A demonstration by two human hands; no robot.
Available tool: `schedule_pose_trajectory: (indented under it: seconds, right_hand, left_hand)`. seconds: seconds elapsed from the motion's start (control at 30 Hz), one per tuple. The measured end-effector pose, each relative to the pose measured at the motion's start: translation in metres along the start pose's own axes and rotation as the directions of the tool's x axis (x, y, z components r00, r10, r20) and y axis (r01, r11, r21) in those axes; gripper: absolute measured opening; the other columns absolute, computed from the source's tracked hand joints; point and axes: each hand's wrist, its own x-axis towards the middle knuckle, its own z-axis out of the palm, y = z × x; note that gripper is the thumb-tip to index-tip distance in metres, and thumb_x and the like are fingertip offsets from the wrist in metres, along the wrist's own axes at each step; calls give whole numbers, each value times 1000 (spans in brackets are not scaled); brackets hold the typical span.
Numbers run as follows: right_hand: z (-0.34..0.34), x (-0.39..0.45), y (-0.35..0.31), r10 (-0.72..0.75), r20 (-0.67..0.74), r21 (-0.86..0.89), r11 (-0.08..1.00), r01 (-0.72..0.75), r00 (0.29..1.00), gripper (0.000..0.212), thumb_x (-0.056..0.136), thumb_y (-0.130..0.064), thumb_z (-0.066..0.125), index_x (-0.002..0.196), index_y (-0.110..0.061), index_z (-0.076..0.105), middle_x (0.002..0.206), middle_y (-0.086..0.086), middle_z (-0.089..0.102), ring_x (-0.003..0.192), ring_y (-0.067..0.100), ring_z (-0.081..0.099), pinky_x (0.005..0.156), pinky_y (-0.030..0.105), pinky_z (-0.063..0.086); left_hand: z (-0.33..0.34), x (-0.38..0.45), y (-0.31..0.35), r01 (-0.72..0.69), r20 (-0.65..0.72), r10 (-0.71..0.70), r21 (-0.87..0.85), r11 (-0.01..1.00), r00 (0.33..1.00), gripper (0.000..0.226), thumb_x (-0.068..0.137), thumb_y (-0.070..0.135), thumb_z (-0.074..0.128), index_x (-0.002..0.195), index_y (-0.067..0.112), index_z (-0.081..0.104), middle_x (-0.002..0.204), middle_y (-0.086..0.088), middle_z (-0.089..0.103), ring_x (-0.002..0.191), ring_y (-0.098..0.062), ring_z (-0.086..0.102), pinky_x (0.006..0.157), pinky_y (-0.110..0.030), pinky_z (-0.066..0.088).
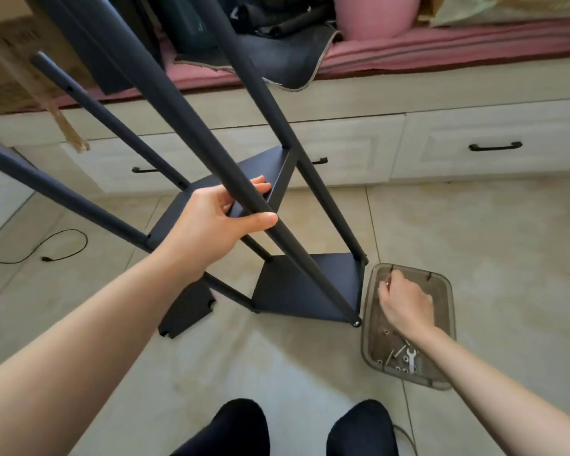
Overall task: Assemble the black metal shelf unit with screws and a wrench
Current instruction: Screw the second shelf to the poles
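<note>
Steadying the half-built shelf unit (297, 284) on the tiled floor (474, 232), the left hand (211, 222) wraps fingers and thumb round one of its black poles (191, 126), firm grasp about mid-height. Progress looks partway: two black shelf plates sit between the four poles, lower one (310, 287) near the floor, another (270, 172) above it, and a bolt head shows at the lower plate's near corner. Still left, by my read: a loose shelf plate (186, 307) lies flat on the floor just beside the frame, unmounted, and the upper pole holes are bare. The right hand (405, 302) is down inside the clear plastic tray (445, 291) just right of the frame, fingers curled at its far end; cannot tell whether it pinches anything. The screws (396, 351), nuts and small wrench (411, 358) lie at the tray's near end, under the right wrist, not touched by the fingers.
</note>
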Motion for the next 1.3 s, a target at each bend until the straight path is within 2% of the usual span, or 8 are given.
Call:
schedule_pose_trajectory:
  seconds: [0.27, 0.43, 0.5, 0.6, 0.8, 0.87, 1.03, 1.3]
  right_hand:
    - [-38, -35, -104, -263, -68, 583, 773, 252, 962, 16, 104, -27, 40, 90, -22, 46, 81, -1, 59, 76, 14, 57, 65, 30, 44]
    - [-30, -30, -152, -274, 50, 630, 755, 182, 961, 22, 106, -28, 33, 93, -15, 45, 86, 6, 61, 83, 26, 60, 67, 40, 46]
    - [-25, -26, -168, -258, 45, 692, 705, 156, 965, 23, 106, -26, 34, 93, -11, 45, 87, 8, 59, 85, 27, 64, 58, 26, 47]
    - [-20, -18, -192, -234, 32, 746, 653, 133, 972, 21, 105, -21, 37, 97, -4, 46, 86, 5, 50, 88, 32, 61, 54, 13, 47]
    - [-19, -12, -231, -332, 23, 696, 683, 224, 943, 16, 105, -25, 38, 94, -16, 45, 82, 4, 56, 79, 27, 64, 57, 16, 47]
    - [-18, -15, -242, -388, 16, 641, 711, 288, 922, 15, 105, -25, 37, 95, -17, 45, 79, 5, 58, 75, 24, 62, 56, 15, 46]
    - [-15, -36, -264, -497, 13, 402, 797, 451, 868, 25, 100, -33, 31, 107, -13, 45, 83, 14, 63, 77, 35, 63, 77, 49, 52]
    - [-19, -75, -270, -522, 55, 238, 834, 497, 851, 33, 98, -35, 28, 108, -9, 46, 79, 16, 64, 74, 37, 63, 77, 56, 52]
  left_hand:
    - [-33, -18, -15, -10, -87, 4, -62, 998, 996, 50, 84, 19, 77, 132, 23, 63, 126, 18, 64, 125, -9, 56, 113, -42, 43]
    - [-66, -25, -38, 1, -144, -18, -117, 993, 989, 53, 83, 23, 78, 134, 28, 62, 112, 29, 62, 106, 1, 61, 87, -11, 49]
    - [-80, -27, -50, 9, -172, -34, -147, 989, 985, 54, 82, 24, 79, 134, 29, 62, 111, 28, 64, 93, 12, 63, 72, 2, 46]
    - [-100, -32, -69, 38, -215, -85, -216, 976, 973, 54, 82, 25, 81, 133, 32, 64, 113, 24, 69, 95, 19, 62, 75, 1, 47]
    - [-129, -59, -106, 94, -301, -216, -372, 923, 929, 54, 65, 43, 81, 117, 41, 69, 117, 15, 74, 122, -12, 63, 116, -41, 40]
    - [-134, -73, -122, 84, -340, -255, -445, 891, 905, 52, 65, 40, 80, 116, 37, 70, 114, 10, 76, 116, -13, 67, 114, -41, 42]
    - [-133, -114, -164, 83, -393, -391, -608, 789, 832, 51, 65, 34, 78, 116, 31, 72, 111, 3, 77, 112, -15, 69, 112, -45, 44]
    - [-108, -166, -206, 33, -376, -472, -753, 657, 798, 55, 59, 31, 81, 114, 31, 74, 113, 1, 76, 110, -14, 70, 109, -43, 47]
